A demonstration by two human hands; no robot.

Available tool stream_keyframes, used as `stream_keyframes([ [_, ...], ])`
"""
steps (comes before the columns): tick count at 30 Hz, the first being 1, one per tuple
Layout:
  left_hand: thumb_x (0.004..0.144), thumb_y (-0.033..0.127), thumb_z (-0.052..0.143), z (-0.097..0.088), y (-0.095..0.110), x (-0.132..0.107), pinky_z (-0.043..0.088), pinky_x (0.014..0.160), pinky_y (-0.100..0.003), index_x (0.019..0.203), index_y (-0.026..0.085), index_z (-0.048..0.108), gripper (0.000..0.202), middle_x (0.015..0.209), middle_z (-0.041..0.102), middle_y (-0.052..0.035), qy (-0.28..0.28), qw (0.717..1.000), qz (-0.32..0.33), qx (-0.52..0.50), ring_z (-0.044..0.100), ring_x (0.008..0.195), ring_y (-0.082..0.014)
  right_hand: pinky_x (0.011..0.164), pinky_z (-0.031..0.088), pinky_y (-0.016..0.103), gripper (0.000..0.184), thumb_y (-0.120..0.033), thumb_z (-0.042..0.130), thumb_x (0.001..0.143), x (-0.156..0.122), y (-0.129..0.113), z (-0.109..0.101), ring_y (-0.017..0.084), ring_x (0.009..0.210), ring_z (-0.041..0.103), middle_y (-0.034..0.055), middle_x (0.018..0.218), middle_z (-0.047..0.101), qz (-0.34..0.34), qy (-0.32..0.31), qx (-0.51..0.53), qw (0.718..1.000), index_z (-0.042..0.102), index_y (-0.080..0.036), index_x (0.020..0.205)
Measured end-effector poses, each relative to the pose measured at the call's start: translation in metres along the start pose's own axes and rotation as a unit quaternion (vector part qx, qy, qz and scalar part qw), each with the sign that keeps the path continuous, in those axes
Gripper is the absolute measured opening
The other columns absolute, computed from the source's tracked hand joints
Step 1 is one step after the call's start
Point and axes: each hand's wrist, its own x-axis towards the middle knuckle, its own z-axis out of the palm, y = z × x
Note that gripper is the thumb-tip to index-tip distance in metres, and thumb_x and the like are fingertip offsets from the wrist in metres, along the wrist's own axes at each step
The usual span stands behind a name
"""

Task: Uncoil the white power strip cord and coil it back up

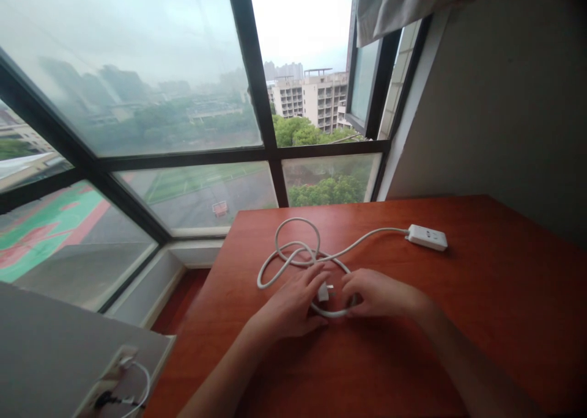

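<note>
A white extension cord (381, 230) lies in loose loops on the reddish-brown wooden table (486, 320). Its small white power strip (427, 237) rests flat at the far right end of the cord. The white plug (323, 292), with its metal prongs pointing right, is beside the fingers of my left hand (296, 302). That hand is spread, its thumb low and apart from its fingers, partly covering the plug and cord. Opposite it, my right hand (378, 293) has its fingers and thumb curled round the near loop of the cord. Its fingertips are partly hidden.
Dark-framed windows (270, 155) stand beyond the table's far and left edges, one pane swung out. A grey cloth (413, 2) hangs at top right beside a wall (499, 100). At lower left, a wall socket (123, 360) holds plugged-in leads.
</note>
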Motion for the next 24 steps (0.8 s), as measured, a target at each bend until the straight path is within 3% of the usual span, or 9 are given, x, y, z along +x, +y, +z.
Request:
stream_keyframes([
  [3,0.069,0.016,0.072,0.002,-0.001,0.002,0.03,0.114,-0.045,0.147,0.024,0.024,0.092,0.151,0.034,-0.0131,0.022,1.0,0.006,-0.016,0.034,0.139,-0.0288,0.063,0.04,0.02,0.013,-0.016,0.062,0.076,-0.003,-0.002,-0.009,0.011,0.07,0.056,-0.0003,0.079,0.065,-0.051,0.053,0.038,0.997,0.072,-0.018,0.084],
  [5,0.071,0.017,0.072,0.004,-0.003,0.002,0.033,0.111,-0.044,0.147,0.025,0.023,0.09,0.145,0.044,-0.0118,0.042,0.999,0.001,-0.032,0.041,0.133,-0.0274,0.063,0.04,0.021,0.011,-0.018,0.062,0.077,-0.003,-0.002,-0.014,0.011,0.07,0.054,0.0005,0.079,0.064,-0.05,0.114,0.047,0.991,0.071,-0.017,0.084],
  [9,0.074,0.023,0.072,0.01,-0.007,0.001,0.048,0.094,-0.037,0.142,0.025,0.031,0.08,0.127,0.06,-0.0105,0.108,0.99,-0.033,-0.086,0.058,0.114,-0.0244,0.058,0.036,0.021,0.012,-0.024,0.065,0.079,0.0,0.001,-0.013,0.01,0.064,0.048,-0.0008,0.073,0.061,-0.032,0.165,0.038,0.985,0.071,-0.017,0.087],
  [13,0.076,0.016,0.064,0.018,-0.01,0.005,0.047,0.066,-0.022,0.102,0.019,0.058,0.027,0.09,0.068,-0.0036,0.172,0.976,-0.079,-0.106,0.063,0.077,-0.0146,0.057,0.035,0.021,0.014,-0.028,0.067,0.079,0.005,0.006,-0.007,0.009,0.061,0.047,-0.0017,0.07,0.06,-0.039,0.183,0.039,0.982,0.071,-0.017,0.086],
  [16,0.069,0.007,0.061,0.023,-0.012,0.008,0.041,0.058,-0.021,0.086,0.017,0.058,0.02,0.067,0.061,0.0025,0.193,0.971,-0.118,-0.072,0.054,0.06,-0.0109,0.056,0.036,0.021,0.02,-0.033,0.069,0.078,0.005,0.009,-0.004,0.009,0.061,0.047,-0.0016,0.07,0.06,-0.025,0.172,0.053,0.983,0.071,-0.016,0.088],
  [18,0.069,0.005,0.058,0.024,-0.013,0.009,0.043,0.06,-0.022,0.097,0.018,0.059,0.031,0.072,0.061,0.0022,0.181,0.975,-0.113,-0.071,0.055,0.062,-0.0117,0.056,0.038,0.02,0.028,-0.039,0.071,0.076,0.004,0.01,-0.005,0.01,0.063,0.051,-0.0007,0.073,0.062,-0.009,0.144,0.071,0.987,0.071,-0.016,0.091],
  [20,0.069,0.001,0.053,0.022,-0.011,0.008,0.048,0.073,-0.026,0.111,0.02,0.057,0.046,0.094,0.064,-0.003,0.173,0.979,-0.086,-0.071,0.06,0.08,-0.0149,0.059,0.042,0.021,0.035,-0.043,0.072,0.074,0.002,0.013,-0.008,0.012,0.068,0.055,0.0005,0.079,0.064,0.002,0.099,0.093,0.991,0.071,-0.016,0.096],
  [22,0.069,-0.003,0.048,0.019,-0.007,0.006,0.048,0.089,-0.032,0.119,0.022,0.055,0.057,0.119,0.057,-0.0075,0.169,0.981,-0.065,-0.062,0.058,0.103,-0.0188,0.066,0.047,0.023,0.037,-0.044,0.069,0.077,-0.002,0.02,-0.016,0.015,0.075,0.06,0.0021,0.086,0.067,0.013,0.074,0.11,0.991,0.07,-0.018,0.102],
  [24,0.068,-0.005,0.044,0.018,-0.003,0.001,0.045,0.097,-0.036,0.122,0.023,0.053,0.062,0.13,0.05,-0.0091,0.16,0.983,-0.069,-0.05,0.053,0.115,-0.021,0.075,0.049,0.028,0.036,-0.045,0.062,0.083,-0.011,0.037,-0.027,0.018,0.084,0.063,0.0045,0.095,0.069,0.052,0.128,0.096,0.986,0.068,-0.019,0.107],
])
